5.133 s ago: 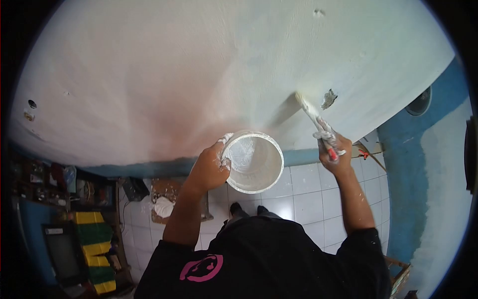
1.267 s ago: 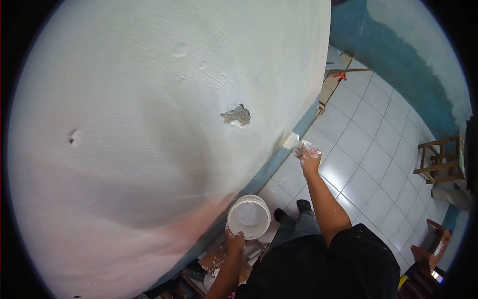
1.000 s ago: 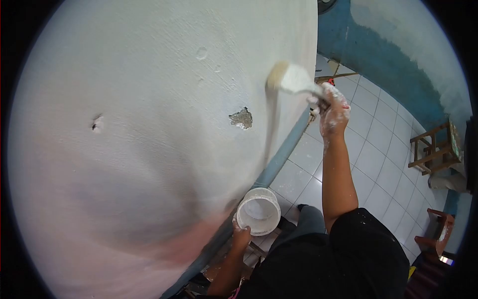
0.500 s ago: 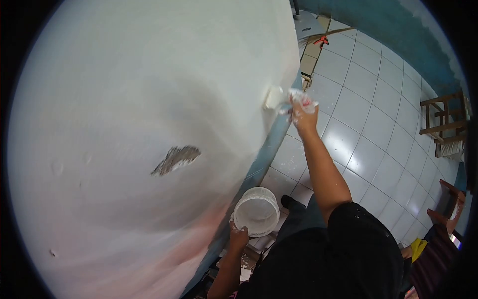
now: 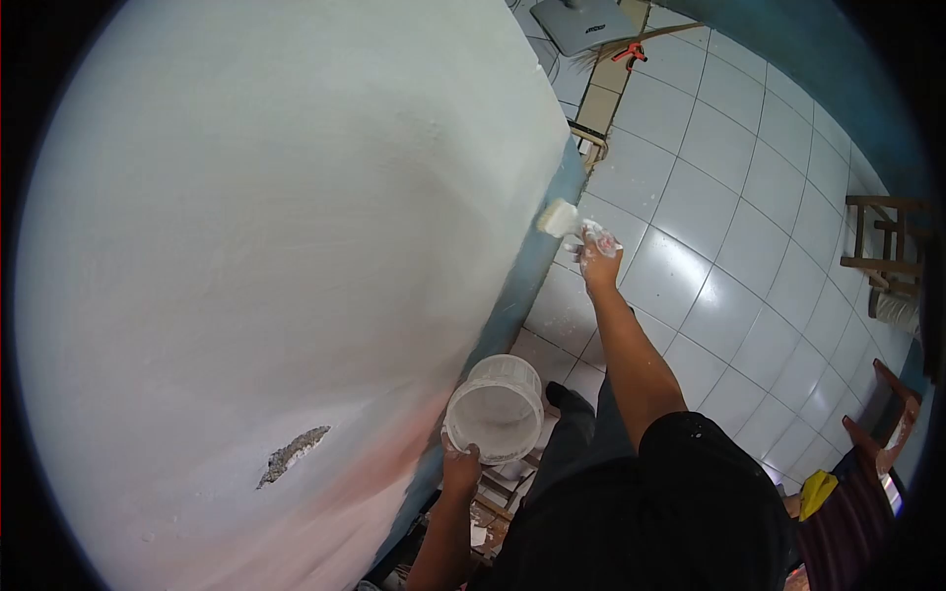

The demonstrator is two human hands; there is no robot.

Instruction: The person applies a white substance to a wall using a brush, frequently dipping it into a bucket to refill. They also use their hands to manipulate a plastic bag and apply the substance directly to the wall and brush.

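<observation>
My right hand (image 5: pixel 599 254), smeared with white paint, is closed around the handle of a paintbrush (image 5: pixel 560 219). The wide brush head is coated white and overlaps the blue band (image 5: pixel 519 291) along the lower wall. In my left hand (image 5: pixel 460 467) is a whitish plastic bucket (image 5: pixel 505 370), gripped at its rim and tilted so that its inside shows. The wall (image 5: pixel 296 227) beside me is mostly white, with a pinkish area (image 5: pixel 379 473) low down. A rough chipped patch (image 5: pixel 293 456) marks its surface.
White floor tiles (image 5: pixel 680 222), spotted with paint, lie to the right. Wooden stools (image 5: pixel 884 236) stand by the far wall. Past the wall's corner are a grey appliance (image 5: pixel 581 22) and a red clamp-like thing (image 5: pixel 631 55). A yellow cloth (image 5: pixel 817 494) is at lower right.
My right hand and the brush have moved down a little, from the white wall area to the blue band. The camera view has shifted; the bucket stays in my left hand.
</observation>
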